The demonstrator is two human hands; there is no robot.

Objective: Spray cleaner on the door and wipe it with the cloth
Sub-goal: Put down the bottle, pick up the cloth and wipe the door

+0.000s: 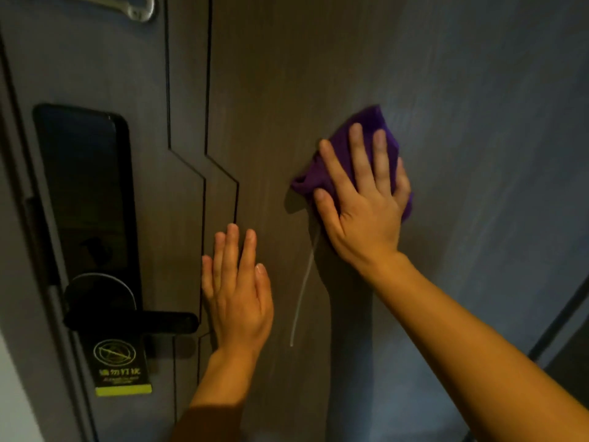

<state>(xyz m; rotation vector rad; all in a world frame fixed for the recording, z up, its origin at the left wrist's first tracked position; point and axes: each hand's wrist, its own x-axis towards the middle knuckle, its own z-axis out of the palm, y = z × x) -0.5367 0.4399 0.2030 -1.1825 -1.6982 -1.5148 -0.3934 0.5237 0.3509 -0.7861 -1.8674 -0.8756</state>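
Observation:
A dark brown wood-grain door [462,90] fills the view. My right hand [363,199] presses a purple cloth [376,122] flat against the door at mid-height, fingers spread over it. My left hand [237,288] rests flat on the door lower down, fingers together, holding nothing. A thin wet streak of cleaner [302,291] runs down the door between the two hands. No spray bottle is in view.
A black electronic lock panel [86,186] with a black lever handle [134,322] sits at the door's left edge. A dark hanging tag [119,368] with a yellow strip dangles from the handle. A metal latch [137,8] shows at the top left.

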